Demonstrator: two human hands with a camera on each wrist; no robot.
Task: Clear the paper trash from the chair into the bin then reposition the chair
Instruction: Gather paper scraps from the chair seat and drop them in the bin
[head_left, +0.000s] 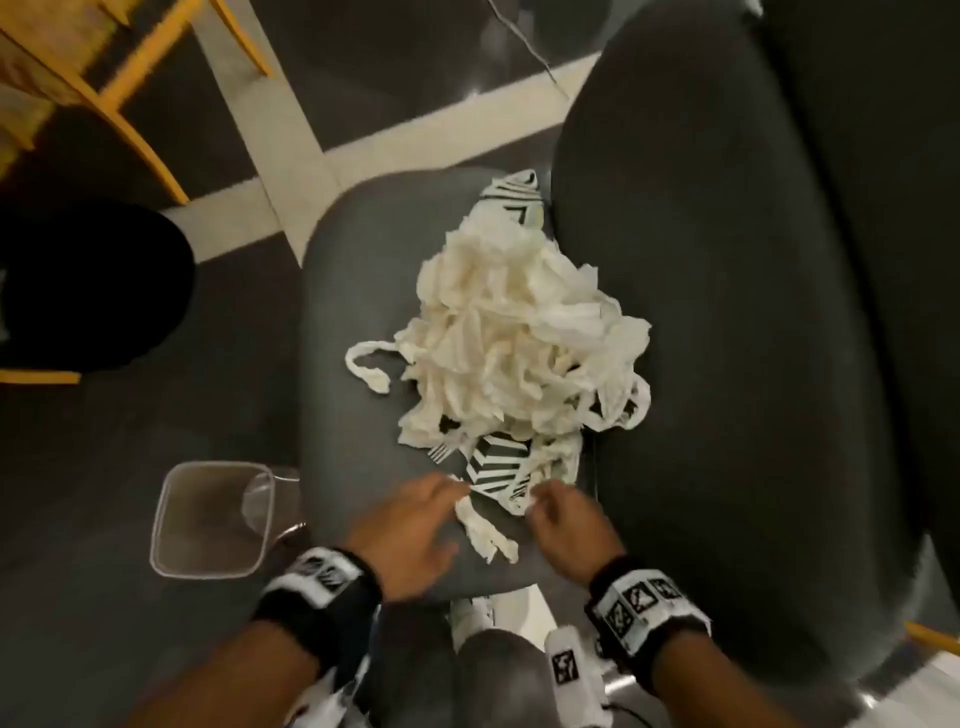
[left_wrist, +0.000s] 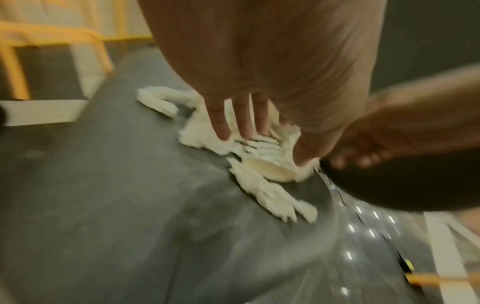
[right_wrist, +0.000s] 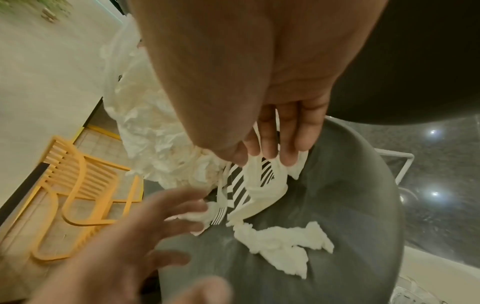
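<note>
A heap of crumpled white paper (head_left: 519, 332) lies on the grey chair seat (head_left: 353, 312), with a black-and-white striped paper cup (head_left: 493, 462) and a white plastic fork (head_left: 447, 449) at its near end. My left hand (head_left: 452, 488) has its fingers spread and straight, touching the loose paper beside the cup (left_wrist: 267, 166). My right hand (head_left: 540, 501) is at the cup's right side; in the right wrist view its thumb and fingers (right_wrist: 265, 160) pinch a white paper strip over the striped cup (right_wrist: 239, 185). Another torn strip (head_left: 488, 535) lies between both hands.
A clear plastic bin (head_left: 208, 519) stands on the floor left of the seat. The chair's dark backrest (head_left: 727, 312) rises on the right. A yellow wooden chair (head_left: 130, 104) and a black round object (head_left: 88, 286) are at the left.
</note>
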